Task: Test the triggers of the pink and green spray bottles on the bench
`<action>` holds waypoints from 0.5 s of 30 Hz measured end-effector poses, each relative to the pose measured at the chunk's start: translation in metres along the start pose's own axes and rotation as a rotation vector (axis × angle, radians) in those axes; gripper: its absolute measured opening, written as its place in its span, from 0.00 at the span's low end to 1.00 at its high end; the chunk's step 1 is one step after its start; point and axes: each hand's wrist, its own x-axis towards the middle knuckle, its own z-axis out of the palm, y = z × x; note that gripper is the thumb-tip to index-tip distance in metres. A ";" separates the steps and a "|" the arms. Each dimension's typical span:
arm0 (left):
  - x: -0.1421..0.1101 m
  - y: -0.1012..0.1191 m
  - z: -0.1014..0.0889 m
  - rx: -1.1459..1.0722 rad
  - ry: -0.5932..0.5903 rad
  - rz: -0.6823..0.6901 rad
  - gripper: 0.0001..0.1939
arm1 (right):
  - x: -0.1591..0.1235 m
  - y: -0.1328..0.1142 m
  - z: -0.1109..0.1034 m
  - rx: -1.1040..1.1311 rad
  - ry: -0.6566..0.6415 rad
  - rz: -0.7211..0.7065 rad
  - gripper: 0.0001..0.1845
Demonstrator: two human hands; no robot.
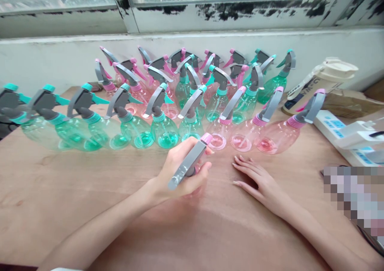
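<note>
Nearest, above the worktop [240,227], a pink-nozzled spray bottle [187,163] was gripped about its neck and upper body by the left grip [171,163]; its grey head was angled toward the near left. Whether its base was supported could not be determined, being largely hidden. The right grip [260,183] was open, laid palm-down with fingers spread, nothing held.

Handling (judged): thin, clear plastic; light, apparently empty; walls mildly flexible, smooth and rather slippery; top-heavy, so easily tipped. The best hold was judged to be around the collar and shoulder, fingers wrapped, the trigger left unsqueezed and the belly not pinched.

Just beyond, a front row of green-nozzled bottles [165,133] and, to the right, pink-nozzled bottles [276,137] was noted. Farther back, a mixed cluster [220,103] was observed before the wall [75,57].
</note>
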 end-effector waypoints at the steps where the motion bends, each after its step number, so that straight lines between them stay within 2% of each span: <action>1: 0.001 0.001 -0.001 0.004 -0.003 -0.003 0.07 | 0.000 0.000 0.000 0.000 -0.001 -0.001 0.28; 4: 0.001 0.004 -0.004 0.004 -0.017 -0.042 0.02 | 0.000 0.000 0.000 -0.004 -0.005 -0.001 0.27; 9: -0.001 0.004 -0.004 -0.031 -0.017 -0.076 0.10 | 0.000 0.001 0.000 -0.014 -0.015 0.004 0.27; 15: -0.006 0.002 -0.002 -0.054 -0.012 -0.093 0.11 | 0.000 0.002 -0.001 -0.025 -0.025 0.006 0.27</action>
